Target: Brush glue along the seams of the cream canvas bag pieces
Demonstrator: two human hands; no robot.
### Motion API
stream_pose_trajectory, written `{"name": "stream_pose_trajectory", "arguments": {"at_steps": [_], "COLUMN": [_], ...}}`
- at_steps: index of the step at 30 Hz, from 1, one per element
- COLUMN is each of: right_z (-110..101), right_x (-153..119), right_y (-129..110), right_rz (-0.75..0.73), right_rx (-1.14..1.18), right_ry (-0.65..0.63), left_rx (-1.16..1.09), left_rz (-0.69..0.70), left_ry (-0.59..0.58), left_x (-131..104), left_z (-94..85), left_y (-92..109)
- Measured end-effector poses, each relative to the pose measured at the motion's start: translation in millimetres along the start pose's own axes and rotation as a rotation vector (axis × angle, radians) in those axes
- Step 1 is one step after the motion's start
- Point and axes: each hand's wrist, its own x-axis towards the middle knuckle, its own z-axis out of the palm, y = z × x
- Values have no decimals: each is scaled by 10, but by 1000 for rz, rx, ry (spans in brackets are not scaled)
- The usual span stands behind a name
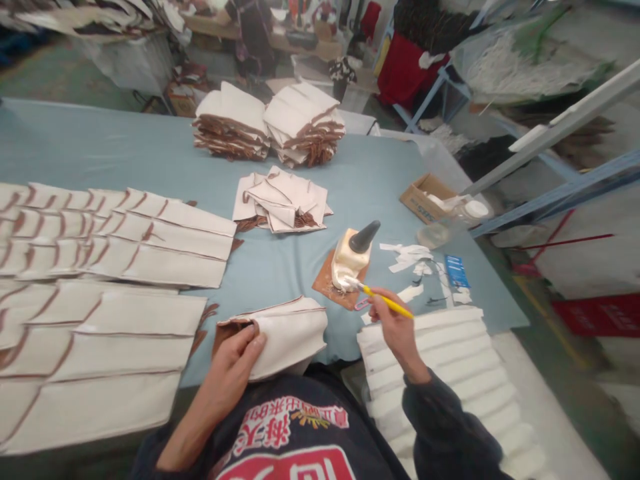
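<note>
The left hand (240, 357) pinches a folded white cloth (293, 337) at the near edge of the table (370, 167), some fingertips tucked out of sight. Right hand (397, 330) is well apart, closed pen-style round a yellow brush (387, 301), forearm angled up; bristles kinda blur into the bottle's (346, 257) white goo (343, 283).

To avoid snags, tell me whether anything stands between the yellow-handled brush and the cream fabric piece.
Nothing visible stands between the yellow-handled brush and fabric piece; only flat brown sheet and pale-blue table covering show there.
</note>
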Motion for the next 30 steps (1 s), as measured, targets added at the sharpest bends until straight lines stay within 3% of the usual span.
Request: {"name": "stream_pose_trajectory", "arguments": {"at_steps": [4, 6, 10, 14, 20, 30], "right_z": [173, 289, 541, 671, 676, 616], "right_x": [-163, -260, -369, -344, -334, -342], "right_y": [-624, -965, -1422, -1542, -1592, -1630], "right_rz": [99, 156, 141, 116, 106, -186], "right_rx": [323, 493, 551, 556, 555, 529], "right_ry": [129, 71, -50, -69, -99, -166], "left_rx": [131, 156, 79, 27, -63, -179], "left_rz": [153, 183, 150, 189, 134, 15], "left_ry": [25, 46, -21, 1, -16, -8], "left_x": [-39, -66, -125, -174, -280, -369], "left_z": [-31, -54, -96, -141, -205, -186], "left_y": [132, 214, 371, 453, 472, 505]}}
